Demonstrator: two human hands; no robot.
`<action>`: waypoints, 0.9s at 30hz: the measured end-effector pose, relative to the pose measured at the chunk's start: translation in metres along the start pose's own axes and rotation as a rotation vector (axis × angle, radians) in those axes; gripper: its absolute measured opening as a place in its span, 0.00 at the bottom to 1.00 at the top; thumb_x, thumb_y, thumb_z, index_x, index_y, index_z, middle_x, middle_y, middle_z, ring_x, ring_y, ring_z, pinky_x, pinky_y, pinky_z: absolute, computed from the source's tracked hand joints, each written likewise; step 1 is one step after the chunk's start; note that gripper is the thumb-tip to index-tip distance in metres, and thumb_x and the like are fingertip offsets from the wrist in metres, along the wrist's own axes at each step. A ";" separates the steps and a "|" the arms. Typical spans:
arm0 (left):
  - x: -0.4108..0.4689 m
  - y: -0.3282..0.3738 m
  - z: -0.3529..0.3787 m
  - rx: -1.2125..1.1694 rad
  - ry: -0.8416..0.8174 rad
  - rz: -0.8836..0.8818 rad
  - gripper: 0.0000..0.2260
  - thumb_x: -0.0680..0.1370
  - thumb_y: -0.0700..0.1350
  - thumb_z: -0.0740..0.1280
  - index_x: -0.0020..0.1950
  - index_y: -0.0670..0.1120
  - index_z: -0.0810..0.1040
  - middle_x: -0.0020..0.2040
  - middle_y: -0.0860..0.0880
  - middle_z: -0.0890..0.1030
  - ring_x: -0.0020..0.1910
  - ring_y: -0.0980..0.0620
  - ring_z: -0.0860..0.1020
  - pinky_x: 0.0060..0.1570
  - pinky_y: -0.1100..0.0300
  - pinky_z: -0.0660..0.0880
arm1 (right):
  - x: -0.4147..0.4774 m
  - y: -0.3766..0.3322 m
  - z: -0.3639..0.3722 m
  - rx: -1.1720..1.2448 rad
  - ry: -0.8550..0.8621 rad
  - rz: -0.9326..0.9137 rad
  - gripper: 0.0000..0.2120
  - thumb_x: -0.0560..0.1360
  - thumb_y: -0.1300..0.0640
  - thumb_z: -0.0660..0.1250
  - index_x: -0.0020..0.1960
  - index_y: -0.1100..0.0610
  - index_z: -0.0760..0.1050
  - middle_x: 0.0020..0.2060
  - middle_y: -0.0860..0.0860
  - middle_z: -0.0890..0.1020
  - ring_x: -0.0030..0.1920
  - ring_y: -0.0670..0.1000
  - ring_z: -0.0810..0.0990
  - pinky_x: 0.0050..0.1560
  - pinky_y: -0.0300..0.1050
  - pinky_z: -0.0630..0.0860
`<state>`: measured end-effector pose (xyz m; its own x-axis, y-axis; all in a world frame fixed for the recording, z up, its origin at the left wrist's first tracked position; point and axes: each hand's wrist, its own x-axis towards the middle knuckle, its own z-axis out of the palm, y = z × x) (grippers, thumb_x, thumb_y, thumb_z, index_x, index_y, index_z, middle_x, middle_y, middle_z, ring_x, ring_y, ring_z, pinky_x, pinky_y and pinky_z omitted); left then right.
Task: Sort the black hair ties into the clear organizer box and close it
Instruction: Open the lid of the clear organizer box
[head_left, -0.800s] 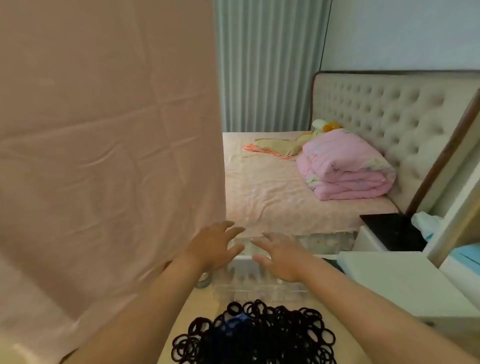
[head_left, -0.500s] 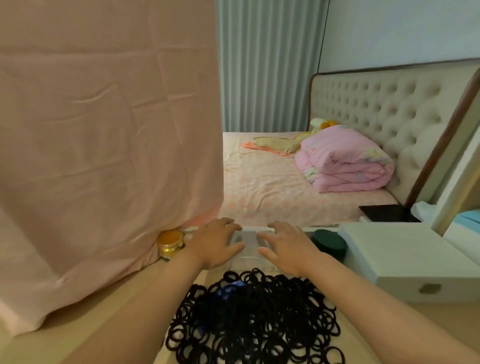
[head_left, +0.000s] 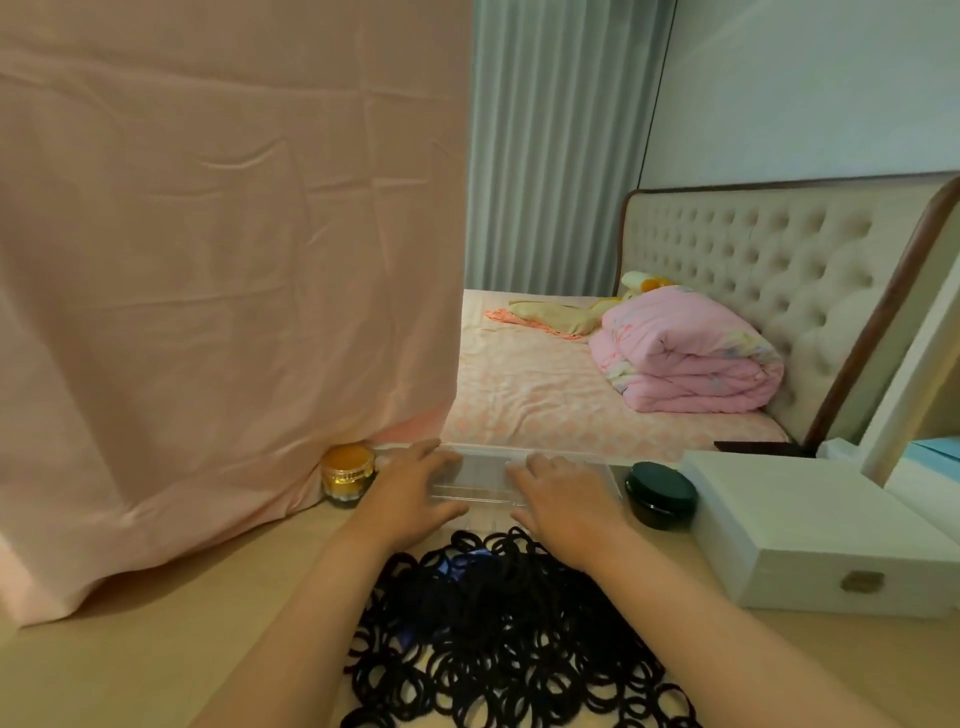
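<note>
While the black hair ties (head_left: 493, 634) lie heaped unsorted just nearer than both wrists, the left hand (head_left: 410, 493) and right hand (head_left: 566, 504) rest flat-fingered, gripping nothing, on the clear organizer box (head_left: 483, 475). It looks unopened, so all the sorting and closing remain.

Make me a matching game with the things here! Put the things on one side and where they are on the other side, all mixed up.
Things:
1. black hair ties
2. orange jar
3. dark green jar
4. white box

Places:
A. farthest right
B. just left of the clear organizer box
C. in a pile nearest the camera
D. just right of the clear organizer box

Pairs: 1-C, 2-B, 3-D, 4-A
</note>
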<state>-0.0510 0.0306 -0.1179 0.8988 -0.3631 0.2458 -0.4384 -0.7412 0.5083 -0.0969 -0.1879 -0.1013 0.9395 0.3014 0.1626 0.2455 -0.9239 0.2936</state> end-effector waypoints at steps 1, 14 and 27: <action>0.001 -0.002 0.001 -0.013 0.005 0.005 0.30 0.73 0.56 0.75 0.73 0.55 0.72 0.77 0.53 0.65 0.73 0.51 0.67 0.72 0.55 0.64 | 0.001 0.000 0.003 -0.028 0.005 -0.018 0.27 0.83 0.43 0.57 0.77 0.54 0.60 0.68 0.56 0.73 0.61 0.58 0.77 0.58 0.53 0.75; 0.005 -0.013 0.012 -0.076 0.104 0.050 0.32 0.69 0.52 0.79 0.71 0.55 0.73 0.72 0.54 0.69 0.70 0.53 0.70 0.69 0.54 0.70 | 0.004 0.010 0.006 -0.086 0.048 -0.113 0.23 0.84 0.43 0.54 0.74 0.54 0.63 0.64 0.53 0.76 0.53 0.56 0.79 0.43 0.49 0.73; 0.014 -0.009 -0.002 -0.156 0.263 0.062 0.23 0.78 0.60 0.66 0.70 0.52 0.75 0.67 0.52 0.79 0.64 0.52 0.76 0.61 0.54 0.74 | 0.013 0.022 -0.005 0.067 0.190 -0.052 0.22 0.80 0.47 0.63 0.72 0.52 0.70 0.61 0.51 0.76 0.55 0.54 0.77 0.47 0.48 0.72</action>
<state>-0.0343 0.0330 -0.1177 0.8493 -0.2312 0.4747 -0.5047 -0.6193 0.6014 -0.0804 -0.2036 -0.0879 0.8647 0.3822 0.3258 0.3137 -0.9177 0.2439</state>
